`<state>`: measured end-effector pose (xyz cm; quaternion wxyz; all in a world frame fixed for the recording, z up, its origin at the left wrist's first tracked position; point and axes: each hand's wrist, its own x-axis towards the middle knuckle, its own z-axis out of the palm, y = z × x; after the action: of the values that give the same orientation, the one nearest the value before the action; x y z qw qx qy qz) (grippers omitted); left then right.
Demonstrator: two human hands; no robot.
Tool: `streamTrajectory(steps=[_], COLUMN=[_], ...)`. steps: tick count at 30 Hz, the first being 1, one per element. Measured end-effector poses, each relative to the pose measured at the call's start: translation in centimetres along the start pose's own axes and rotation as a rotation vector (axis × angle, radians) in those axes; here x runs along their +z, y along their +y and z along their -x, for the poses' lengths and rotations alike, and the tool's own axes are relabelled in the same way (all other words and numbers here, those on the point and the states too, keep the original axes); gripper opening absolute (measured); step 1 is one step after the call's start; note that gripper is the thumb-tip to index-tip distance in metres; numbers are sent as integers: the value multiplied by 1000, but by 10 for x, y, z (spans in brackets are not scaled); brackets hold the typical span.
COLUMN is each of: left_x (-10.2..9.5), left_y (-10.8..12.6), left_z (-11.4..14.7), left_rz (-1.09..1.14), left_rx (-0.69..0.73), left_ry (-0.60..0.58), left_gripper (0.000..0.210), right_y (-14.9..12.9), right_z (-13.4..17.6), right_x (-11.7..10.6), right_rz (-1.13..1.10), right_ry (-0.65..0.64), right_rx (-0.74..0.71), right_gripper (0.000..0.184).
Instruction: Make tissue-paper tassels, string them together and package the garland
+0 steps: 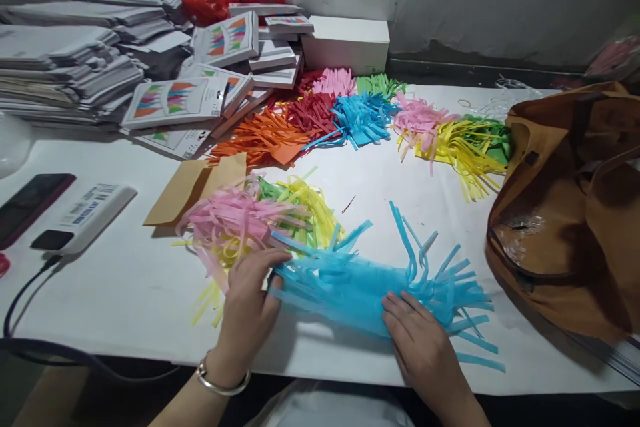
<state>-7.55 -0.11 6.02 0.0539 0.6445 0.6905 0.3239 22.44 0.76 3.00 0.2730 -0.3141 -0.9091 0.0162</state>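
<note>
A blue fringed tissue-paper sheet (363, 283) is spread at five o'clock from centre. Its nine-o'clock end is pinched by the left hand (254, 290); its surface is covered by the right hand (423, 340), fingers outstretched.

Wearer, head view. Left hand (253, 293), at 7 o'clock: five-fingered, ungloved; its wrist carries one rigid, narrow bangle (223, 387), silver-coloured, polished, with bright highlights. A small raised detail on the bangle's 10 o'clock side is too small to identify. Left forearm (193, 403): uncovered as far as visible. Right hand (420, 340), at 5 o'clock: ungloved, its wrist and visible forearm uncovered. Garment (330, 408), at 6 o'clock: pale grey fabric, softly creased, cut off by the frame edge; type of garment cannot be determined.
</note>
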Motion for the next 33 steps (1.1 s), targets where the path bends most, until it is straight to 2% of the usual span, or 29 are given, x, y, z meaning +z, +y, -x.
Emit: streamTrajectory(steps=[2, 4, 5, 6, 7, 8, 9, 11, 12, 14, 16, 18, 22, 26, 29, 33], left_x=[-13, -28, -35, -41, -45, -46, -44, -28, -15, 13, 36, 48, 47, 47, 50, 46], left_y=[-11, -17, -16, -12, -5, 5, 16, 40, 49, 60, 61, 56, 51, 57, 59, 58], left_z=[-6, -13, -17, -19, -20, -20, -18, -11, -7, 2, 7, 6, -4, -13, -15, -16], left_rz=[97, 214, 259, 281, 281, 258, 219, 135, 102, 52, 9, -30, -148, -279, -288, -218], left_rx=[-200, -365, -383, -342, -244, -102, 68, 404, 538, 641, 603, 499, 294, 154, 125, 128], left_ry=[45, 177, 262, 342, 371, 313, 171, -257, -419, -576, -617, -620, -644, -730, -765, -780], left_gripper=[25, 31, 35, 39, 42, 43, 43, 40, 37, 26, 21, 25, 19, 25, 19, 19], right_y=[-1, -1, -1, -1, -1, 0, 0, 1, 1, 0, -3, -5, -3, 4, 6, 8], right_z=[1, 1, 2, 2, 2, 2, 2, 2, 1, 0, -3, -7, -19, -28, -29, -27], right_x=[0, -1, -1, -1, -1, -1, -1, -2, -3, -4, -4, -3, 3, 8, 8, 5], right_rz=[1, 3, 4, 3, 2, 1, -5, -39, -68, -141, -189, -196, -137, -40, -25, -137], right_ry=[0, 0, -2, -7, -12, -17, -20, -27, -34, -44, -27, 13, 45, -34, -57, -39], right_rx=[2, 2, 0, -2, -3, -4, -4, 7, 25, 97, 221, 352, 535, 597, 614, 639], right_gripper=[28, 29, 29, 28, 28, 27, 26, 25, 25, 26, 25, 20, 14, 18, 18, 17])
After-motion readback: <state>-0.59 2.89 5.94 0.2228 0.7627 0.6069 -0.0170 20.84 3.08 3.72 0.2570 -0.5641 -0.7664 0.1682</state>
